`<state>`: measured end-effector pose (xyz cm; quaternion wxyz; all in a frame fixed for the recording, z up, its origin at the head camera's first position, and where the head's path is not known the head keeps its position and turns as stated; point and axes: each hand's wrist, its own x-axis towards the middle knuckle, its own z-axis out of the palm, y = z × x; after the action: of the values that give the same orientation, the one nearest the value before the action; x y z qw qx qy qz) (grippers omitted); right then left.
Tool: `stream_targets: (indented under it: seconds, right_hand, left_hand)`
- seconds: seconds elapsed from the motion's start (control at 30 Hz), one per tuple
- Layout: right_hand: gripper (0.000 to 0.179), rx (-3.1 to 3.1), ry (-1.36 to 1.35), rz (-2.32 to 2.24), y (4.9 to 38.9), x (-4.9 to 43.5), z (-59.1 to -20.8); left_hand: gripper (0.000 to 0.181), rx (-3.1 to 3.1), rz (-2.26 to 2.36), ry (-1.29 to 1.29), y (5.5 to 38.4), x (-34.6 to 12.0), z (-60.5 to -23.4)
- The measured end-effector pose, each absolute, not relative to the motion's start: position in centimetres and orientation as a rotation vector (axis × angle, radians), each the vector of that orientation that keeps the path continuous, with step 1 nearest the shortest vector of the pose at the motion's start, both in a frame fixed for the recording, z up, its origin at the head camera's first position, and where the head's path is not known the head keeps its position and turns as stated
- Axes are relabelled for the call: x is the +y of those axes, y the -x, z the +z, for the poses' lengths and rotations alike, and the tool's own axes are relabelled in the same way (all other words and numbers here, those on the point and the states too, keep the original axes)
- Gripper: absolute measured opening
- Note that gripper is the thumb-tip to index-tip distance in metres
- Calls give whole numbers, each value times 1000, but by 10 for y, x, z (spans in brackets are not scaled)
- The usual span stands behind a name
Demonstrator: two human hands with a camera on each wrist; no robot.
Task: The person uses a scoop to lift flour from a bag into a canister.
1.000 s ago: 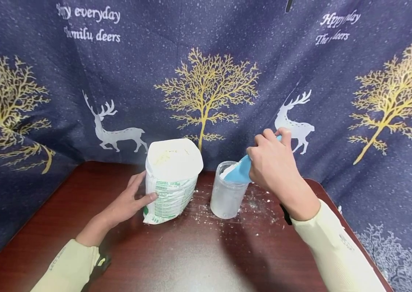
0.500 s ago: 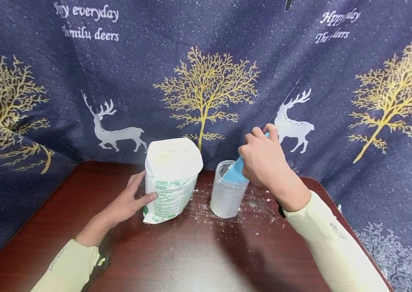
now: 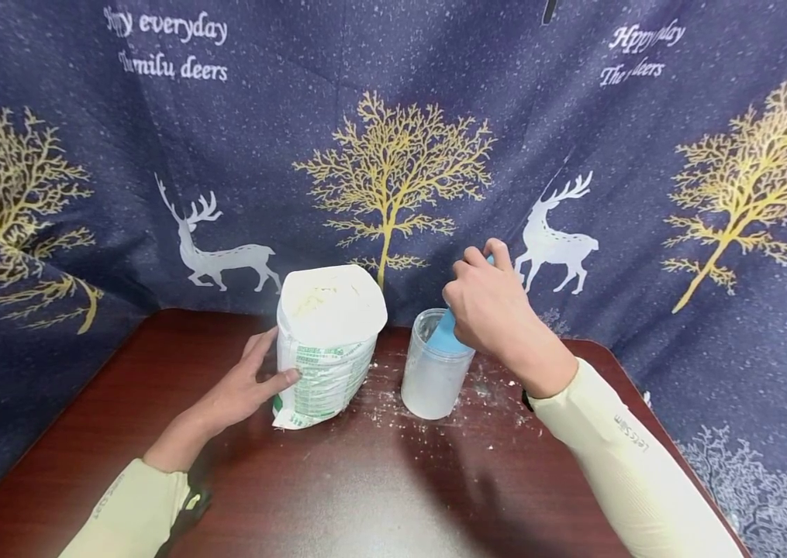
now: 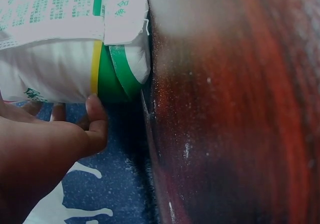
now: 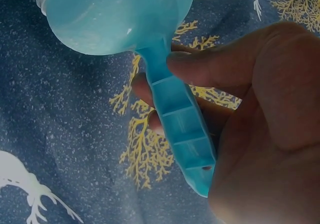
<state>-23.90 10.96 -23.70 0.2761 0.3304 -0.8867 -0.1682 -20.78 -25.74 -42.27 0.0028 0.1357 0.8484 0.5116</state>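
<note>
An open-topped white flour bag (image 3: 326,380) with green print stands left of centre in the head view. My left hand (image 3: 243,387) holds its left side, thumb on the front and fingers behind. In the left wrist view the thumb tip meets the bag near its green and yellow bands. Right of the bag stands a clear plastic jar (image 3: 429,387) without a lid. My right hand (image 3: 494,310) grips a blue scoop (image 3: 445,339) by its handle from above, with the bowl tipped down inside the jar mouth. The right wrist view shows thumb and fingers around the ribbed handle (image 5: 182,121).
White powder (image 3: 393,399) is scattered over the dark red wooden table (image 3: 337,496) around the jar and bag. A blue cloth (image 3: 435,46) printed with trees and deer hangs right behind the table's back edge.
My right hand has moved left with the scoop, and its bowl now stands steeper in the jar. White powder seen on the scoop earlier no longer shows. Left hand and bag stay put.
</note>
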Motion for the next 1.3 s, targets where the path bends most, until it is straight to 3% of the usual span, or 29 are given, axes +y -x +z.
stream_targets:
  seconds: [0.97, 1.3]
  right_hand:
    - [19, -2397, -898, -383, 235, 129, -227]
    - [28, -2384, -863, -265, 237, 143, -230]
  left_hand:
    - [96, 2682, 1557, -404, 208, -259, -418]
    - [95, 2688, 1564, -404, 207, -258, -422]
